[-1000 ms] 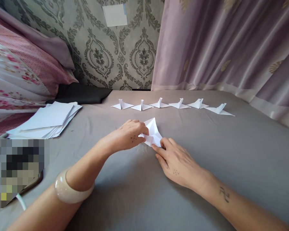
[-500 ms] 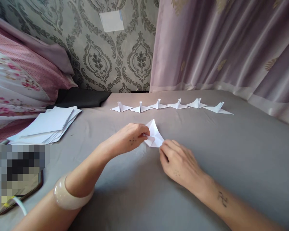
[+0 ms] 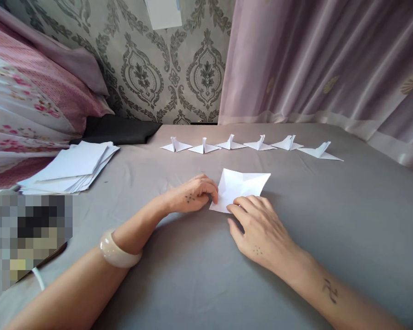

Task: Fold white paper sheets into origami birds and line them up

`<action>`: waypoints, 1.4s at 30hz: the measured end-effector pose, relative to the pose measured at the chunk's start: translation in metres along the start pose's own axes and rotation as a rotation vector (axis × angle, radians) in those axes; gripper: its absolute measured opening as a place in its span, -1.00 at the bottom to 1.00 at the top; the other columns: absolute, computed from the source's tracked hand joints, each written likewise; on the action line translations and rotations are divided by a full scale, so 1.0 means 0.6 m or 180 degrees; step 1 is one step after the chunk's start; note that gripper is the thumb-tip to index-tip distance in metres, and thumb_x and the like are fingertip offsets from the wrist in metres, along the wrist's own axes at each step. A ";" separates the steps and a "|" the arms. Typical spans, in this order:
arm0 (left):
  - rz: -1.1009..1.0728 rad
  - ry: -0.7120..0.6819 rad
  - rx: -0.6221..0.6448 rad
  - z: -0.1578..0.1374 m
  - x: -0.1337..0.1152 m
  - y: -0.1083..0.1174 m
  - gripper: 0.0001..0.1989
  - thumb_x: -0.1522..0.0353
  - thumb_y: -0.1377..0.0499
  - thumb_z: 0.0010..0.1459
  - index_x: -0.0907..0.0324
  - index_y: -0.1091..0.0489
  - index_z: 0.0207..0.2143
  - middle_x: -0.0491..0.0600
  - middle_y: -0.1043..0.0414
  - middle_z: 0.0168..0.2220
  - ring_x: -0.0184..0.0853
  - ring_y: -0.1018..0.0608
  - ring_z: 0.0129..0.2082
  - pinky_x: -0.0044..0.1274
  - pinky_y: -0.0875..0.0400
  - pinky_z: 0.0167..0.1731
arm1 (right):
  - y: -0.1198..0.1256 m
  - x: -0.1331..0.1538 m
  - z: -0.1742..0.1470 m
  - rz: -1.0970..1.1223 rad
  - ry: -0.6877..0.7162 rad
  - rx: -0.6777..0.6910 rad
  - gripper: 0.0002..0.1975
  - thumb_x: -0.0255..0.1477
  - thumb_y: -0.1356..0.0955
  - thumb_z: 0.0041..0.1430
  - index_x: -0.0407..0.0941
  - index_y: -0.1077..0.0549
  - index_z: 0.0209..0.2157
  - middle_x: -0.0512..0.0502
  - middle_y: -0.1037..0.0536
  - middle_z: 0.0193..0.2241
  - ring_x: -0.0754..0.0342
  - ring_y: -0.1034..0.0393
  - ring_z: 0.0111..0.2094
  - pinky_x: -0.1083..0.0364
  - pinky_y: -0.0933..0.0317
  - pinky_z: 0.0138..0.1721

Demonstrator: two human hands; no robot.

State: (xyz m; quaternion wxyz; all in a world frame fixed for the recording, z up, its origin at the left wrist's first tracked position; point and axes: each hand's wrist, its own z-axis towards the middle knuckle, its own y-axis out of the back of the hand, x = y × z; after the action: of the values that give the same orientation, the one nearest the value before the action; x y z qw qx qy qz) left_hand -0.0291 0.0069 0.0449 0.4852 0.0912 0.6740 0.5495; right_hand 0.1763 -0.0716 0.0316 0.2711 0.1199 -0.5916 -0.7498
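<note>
A creased white sheet of paper (image 3: 242,183) lies opened out on the grey cloth in front of me, fold lines crossing it and its corners slightly raised. At its left edge, my left hand (image 3: 196,195) is closed, with curled fingers on the paper; the thumb tip is partly hidden. My right hand (image 3: 258,220) rests palm down over the near right edge, fingers apart and fingertips on the sheet, the thumb off to the side. Beyond it stand several folded white paper birds (image 3: 231,143) in a row, wings spread.
A stack of white paper (image 3: 72,162) lies at the left, beside a black folded item (image 3: 120,129). Nearer, a blurred-out object (image 3: 30,238) has a white cable (image 3: 38,278). A pink curtain (image 3: 296,59) hangs behind on the right; patterned wallpaper (image 3: 141,73) is at the back.
The paper has gone from a partly folded, narrow shape to a wider, opened sheet. My right hand has spread from a pinch onto it. The view has tilted slightly down.
</note>
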 end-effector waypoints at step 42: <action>0.0175 0.1470 0.0056 -0.023 -0.035 -0.029 -0.82 0.41 -0.02 0.05 0.18 -0.41 -0.47 -0.04 -0.46 -0.40 -0.34 -0.45 -0.42 -0.54 -0.26 -0.44 | 0.054 -0.018 0.143 0.0107 -0.0975 0.2307 -0.82 -0.33 -0.30 0.05 -0.07 -0.48 -0.52 -0.02 -0.43 -0.62 0.09 -0.31 -0.56 0.14 -0.04 -0.53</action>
State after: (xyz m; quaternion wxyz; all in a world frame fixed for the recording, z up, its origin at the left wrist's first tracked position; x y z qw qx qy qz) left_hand -0.0215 -0.0222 0.0411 0.3021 -0.0144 0.7692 0.5629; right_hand 0.1506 0.0000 0.0842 0.1321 0.0848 -0.8535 -0.4969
